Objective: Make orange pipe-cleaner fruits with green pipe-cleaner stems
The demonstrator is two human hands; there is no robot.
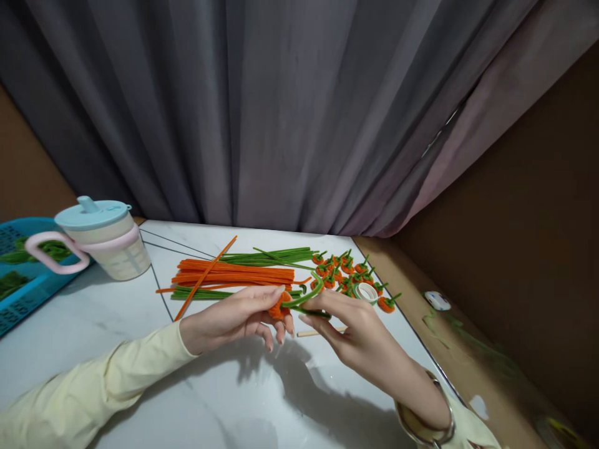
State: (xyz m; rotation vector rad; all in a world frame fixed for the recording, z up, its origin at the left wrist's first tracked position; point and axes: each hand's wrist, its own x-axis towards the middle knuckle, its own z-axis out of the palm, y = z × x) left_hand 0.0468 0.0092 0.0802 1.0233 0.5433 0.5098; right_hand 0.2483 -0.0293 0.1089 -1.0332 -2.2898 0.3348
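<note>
My left hand [246, 318] pinches a small orange pipe-cleaner pumpkin [279, 307] between thumb and fingers, its other fingers loosely curled below. From the pumpkin a green pipe cleaner [314, 288] curves out to the right. My right hand [350, 321] closes thumb and fingers on that green stem. Behind the hands lie a bundle of orange pipe cleaners [234, 273] and a bundle of green pipe cleaners [276, 255]. Several finished orange pumpkins with green stems [347, 267] stand in a group beyond my right hand.
A roll of tape [365, 292] sits among the pumpkins, and a thin wooden stick [321, 332] lies under my right hand. To the left stand a lidded cup [110, 243] with a pink handle and a blue basket [42, 299]. A grey curtain [281, 125] hangs behind the white table [224, 399].
</note>
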